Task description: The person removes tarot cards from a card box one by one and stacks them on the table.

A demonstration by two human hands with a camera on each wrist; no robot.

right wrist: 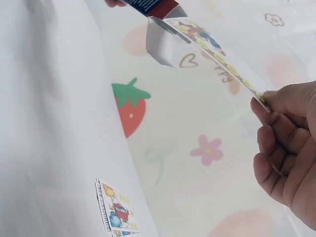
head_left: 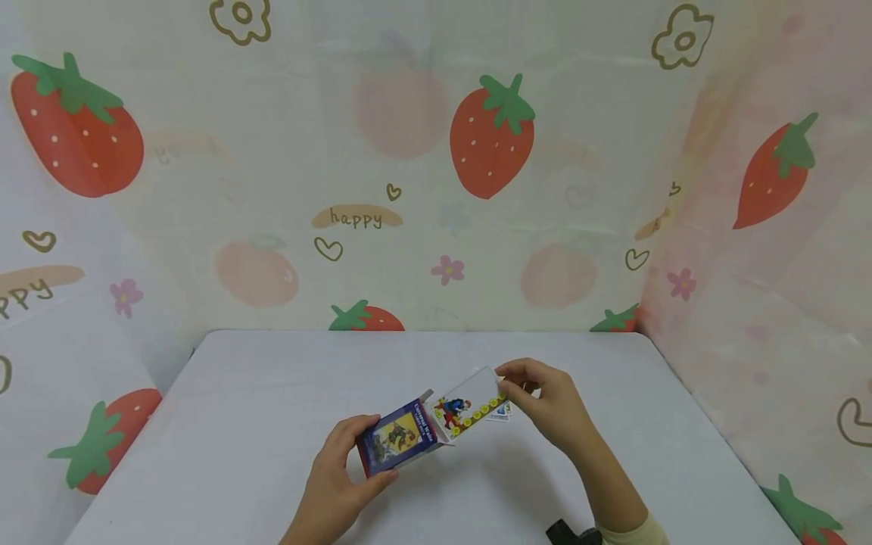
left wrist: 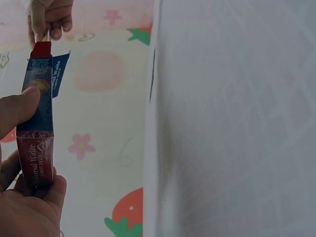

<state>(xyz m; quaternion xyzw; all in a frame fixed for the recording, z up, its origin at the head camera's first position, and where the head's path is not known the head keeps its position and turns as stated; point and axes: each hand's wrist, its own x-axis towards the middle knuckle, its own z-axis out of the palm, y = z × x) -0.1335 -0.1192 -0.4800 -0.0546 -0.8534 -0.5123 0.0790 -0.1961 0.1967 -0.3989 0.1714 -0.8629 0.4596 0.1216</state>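
My left hand [head_left: 337, 469] holds a blue and red tarot card box [head_left: 398, 437], thumb on one edge and fingers on the other, its top flap open. The box carries the words "Universal Waite". Out of its open end reaches a white illustrated card [head_left: 470, 403] with a row of yellow discs. My right hand [head_left: 548, 397] pinches the far end of this card between thumb and fingertips; the right wrist view shows its lower end still at the box mouth. Below the right hand a few illustrated cards [right wrist: 117, 207] lie on the table, partly covered in the head view.
A white-covered table [head_left: 272, 378] stretches under both hands. Behind it and at the sides hangs a curtain [head_left: 409, 174] printed with strawberries. A black object [head_left: 572, 532] shows beside the right wrist at the lower edge of the head view.
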